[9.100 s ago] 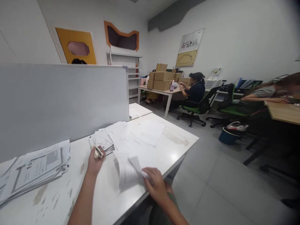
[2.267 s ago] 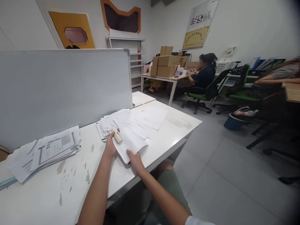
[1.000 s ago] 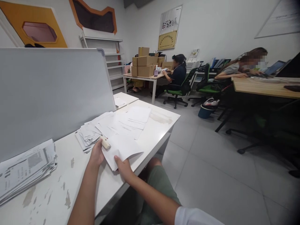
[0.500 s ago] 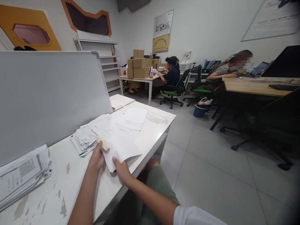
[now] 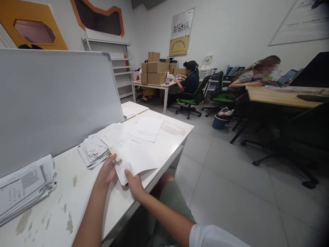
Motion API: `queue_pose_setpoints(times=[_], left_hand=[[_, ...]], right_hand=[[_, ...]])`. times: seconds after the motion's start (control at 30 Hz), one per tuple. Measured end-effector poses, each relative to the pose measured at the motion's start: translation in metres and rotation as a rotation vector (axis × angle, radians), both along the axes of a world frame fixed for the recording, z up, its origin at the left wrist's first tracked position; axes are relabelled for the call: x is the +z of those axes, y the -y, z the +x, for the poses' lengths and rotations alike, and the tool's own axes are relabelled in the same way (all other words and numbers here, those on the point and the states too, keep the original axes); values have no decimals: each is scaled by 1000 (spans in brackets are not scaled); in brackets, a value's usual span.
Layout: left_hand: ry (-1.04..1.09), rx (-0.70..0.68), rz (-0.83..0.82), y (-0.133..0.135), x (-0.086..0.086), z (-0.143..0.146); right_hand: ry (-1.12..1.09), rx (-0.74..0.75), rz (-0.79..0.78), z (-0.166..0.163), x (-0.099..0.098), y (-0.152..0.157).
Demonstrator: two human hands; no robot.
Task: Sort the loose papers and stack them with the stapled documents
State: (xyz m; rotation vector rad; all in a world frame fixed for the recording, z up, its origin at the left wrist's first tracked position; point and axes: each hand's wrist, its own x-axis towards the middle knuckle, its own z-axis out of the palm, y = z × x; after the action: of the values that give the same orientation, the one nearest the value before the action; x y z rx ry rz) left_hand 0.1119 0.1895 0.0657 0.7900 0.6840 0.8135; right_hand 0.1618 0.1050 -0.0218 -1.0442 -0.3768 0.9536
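My left hand is closed round a small cream stapler, its thumb on the top. The stapler sits at the left edge of a few white sheets of paper. The near corner of those sheets is gripped by my right hand, thumb on top and the other fingers mostly hidden beneath. Just beyond my left hand lies an untidy pile of papers. More loose printed sheets are spread toward the far end of the white desk.
A whiteboard panel stands along the desk's left side. Another paper stack lies at the near left. Across the room, one person sits by cardboard boxes; another person leans over a wooden desk.
The view has shifted slightly. My left hand and the stapler have turned a little against the paper edge, while my right hand keeps its hold. The far person's hands have lowered.
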Motion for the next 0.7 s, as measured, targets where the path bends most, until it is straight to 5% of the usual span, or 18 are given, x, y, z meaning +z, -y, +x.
queue_pose_setpoints(times=[0.57,0.7], left_hand=[[-9,15,52,-15,-18,1],[41,184,-18,-34,-31,-8]], right_hand=[[47,38,-23,0,3,3],[116,-75,-46,15,25,17]])
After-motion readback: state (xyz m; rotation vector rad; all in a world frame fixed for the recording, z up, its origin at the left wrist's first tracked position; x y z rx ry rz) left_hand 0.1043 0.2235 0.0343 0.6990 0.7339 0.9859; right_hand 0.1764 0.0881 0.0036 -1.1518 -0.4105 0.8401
